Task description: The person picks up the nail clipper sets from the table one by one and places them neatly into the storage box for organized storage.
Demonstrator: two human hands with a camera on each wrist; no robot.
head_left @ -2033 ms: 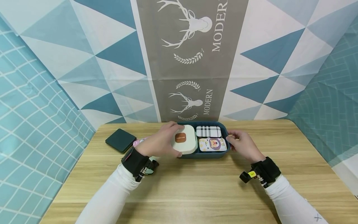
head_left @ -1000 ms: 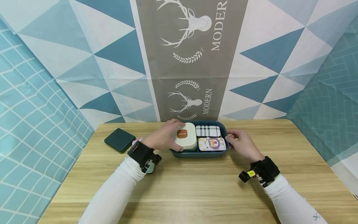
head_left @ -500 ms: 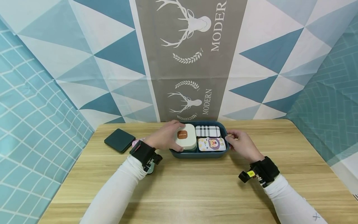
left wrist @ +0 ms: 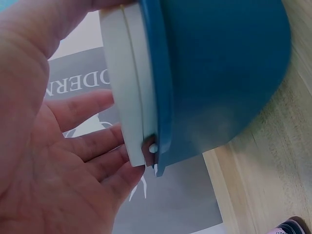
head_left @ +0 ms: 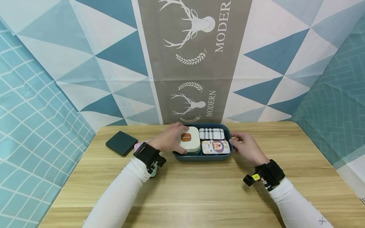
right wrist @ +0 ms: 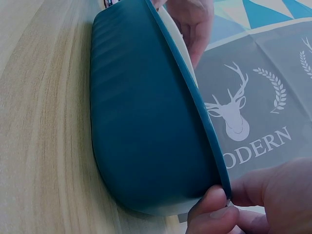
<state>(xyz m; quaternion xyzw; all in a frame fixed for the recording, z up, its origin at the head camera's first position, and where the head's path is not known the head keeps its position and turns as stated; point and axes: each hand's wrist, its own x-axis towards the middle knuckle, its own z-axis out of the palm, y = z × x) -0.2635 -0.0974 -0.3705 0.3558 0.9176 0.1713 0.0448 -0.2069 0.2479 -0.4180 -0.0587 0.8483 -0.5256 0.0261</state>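
A cream square manicure case [head_left: 190, 144] with a brown label sits in the left end of a blue oblong storage basket [head_left: 205, 158]. My left hand [head_left: 169, 139] grips it, thumb at the near side and fingers at the far side. In the left wrist view the case [left wrist: 127, 87] stands out past the basket's rim, a brown snap at its corner. My right hand [head_left: 247, 147] pinches the basket's right rim, thumb and fingers either side. Beside the case lie a plaid tin [head_left: 212, 133] and a tin with a lion picture [head_left: 215, 147].
A dark green flat square case [head_left: 121, 143] lies left of the basket on the wooden table [head_left: 205, 193]. A pink item [head_left: 137, 145] and a pale green item [head_left: 154, 171] are partly hidden by my left wrist. A patterned cloth [head_left: 196, 63] hangs right behind the table.
Over two seconds my left hand and the manicure case have shifted slightly right, and the case has settled at the basket's left end. My right hand stays at the rim.
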